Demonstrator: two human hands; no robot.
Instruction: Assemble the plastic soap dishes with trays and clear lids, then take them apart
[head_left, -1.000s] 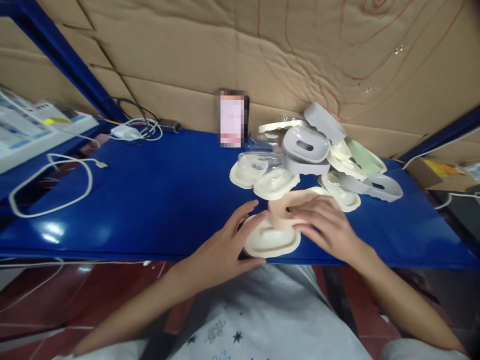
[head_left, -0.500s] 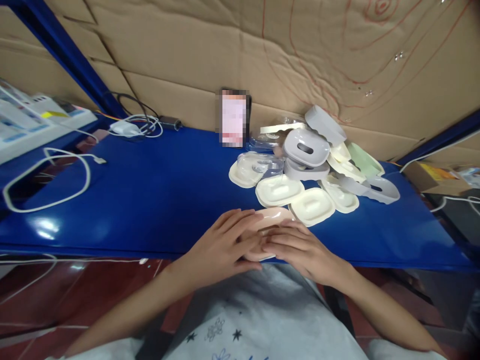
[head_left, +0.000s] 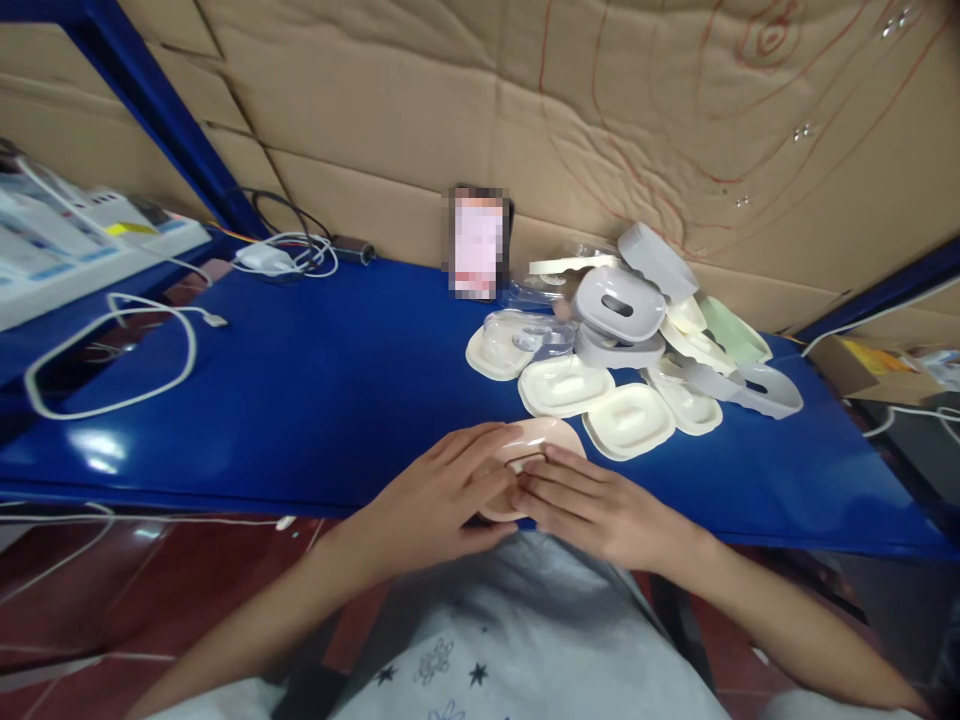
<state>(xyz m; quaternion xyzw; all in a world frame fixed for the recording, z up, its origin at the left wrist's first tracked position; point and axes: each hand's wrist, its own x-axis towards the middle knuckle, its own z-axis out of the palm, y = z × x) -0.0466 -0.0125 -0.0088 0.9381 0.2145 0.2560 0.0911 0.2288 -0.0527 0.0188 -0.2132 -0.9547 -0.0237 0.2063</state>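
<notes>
— Both hands flat, fingers spread: left hand (head_left: 442, 495) and right hand (head_left: 592, 505) pressing down on pink soap dish (head_left: 536, 445), not gripping around it. Sitting at near edge of blue table (head_left: 315, 390), directly in front of body.

— Biggest worry first?

— That edge. Dish partly overhanging near rim, it seems; uneven pressing could tip it off toward lap or floor.

— Next?

— Heap of soap-dish parts (head_left: 645, 320) stacked loosely against cardboard wall (head_left: 480, 110), grey lid (head_left: 621, 302) perched tilted on top. Could slide and scatter with any jolt to table.

— Closer in?

— Two cream trays (head_left: 592, 400) lying just beyond fingertips, near but apart. Likely to get shoved if hands slip forward under pressure.

— And dish itself?

— Hard to tell whether upper and lower pieces sit aligned; mostly hidden under palms. Pressing while skewed could jam or crack thin plastic, or pinch fingertip between halves.

— Anything smaller?

— White cable (head_left: 112, 360) looped well off to left, apart from all this; little risk.
</notes>
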